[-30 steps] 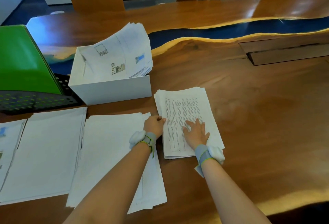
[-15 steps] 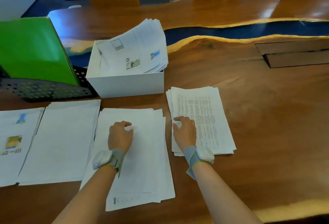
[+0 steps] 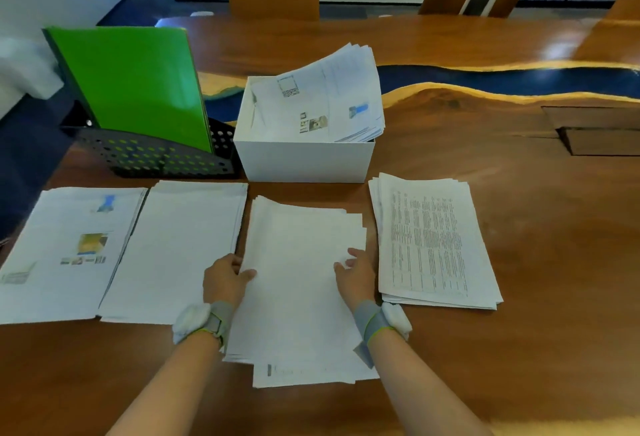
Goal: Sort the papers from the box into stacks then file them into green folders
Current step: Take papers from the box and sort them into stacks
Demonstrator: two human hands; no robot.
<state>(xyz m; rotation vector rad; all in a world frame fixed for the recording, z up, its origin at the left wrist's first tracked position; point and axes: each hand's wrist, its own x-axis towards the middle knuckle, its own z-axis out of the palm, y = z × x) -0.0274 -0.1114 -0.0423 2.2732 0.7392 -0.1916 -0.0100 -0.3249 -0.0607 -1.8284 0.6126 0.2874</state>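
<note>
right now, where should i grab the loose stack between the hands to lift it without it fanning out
Grip the stack by its two long side edges, mid-length, one hand from each side, where the left hand and right hand are. It lies flat, and its sheets are skewed at both short ends.

Glossy polished wood table [image 3: 519,262]; matt paper stacks [image 3: 301,279]; smooth shiny green folders [image 3: 131,82], perhaps plastic; perforated black rack [image 3: 152,158]; matt white box [image 3: 304,161].

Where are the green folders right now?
In the head view the green folders lean in a black mesh rack at the back left, immediately left of the white box.
</note>
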